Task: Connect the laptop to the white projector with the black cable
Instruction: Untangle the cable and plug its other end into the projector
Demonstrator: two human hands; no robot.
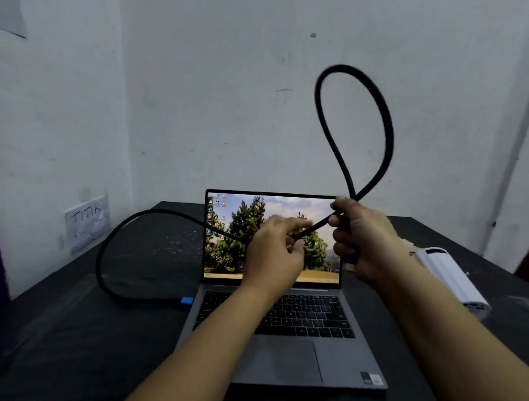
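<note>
Laptop (278,328): open, screen lit, centre of dark surface (71,343). Black cable (386,124): blue-collared end at the laptop's left edge, then curving over the surface and looping high in the air. Left hand (275,251): pinching the cable before the screen. Right hand (361,236): fisted around the cable. White projector (453,278): on the surface, right of the laptop.

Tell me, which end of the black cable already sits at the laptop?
The blue-tipped end, lying on the table at the laptop's left edge. The black cable's other end is up in the right hand, away from the white projector.
</note>
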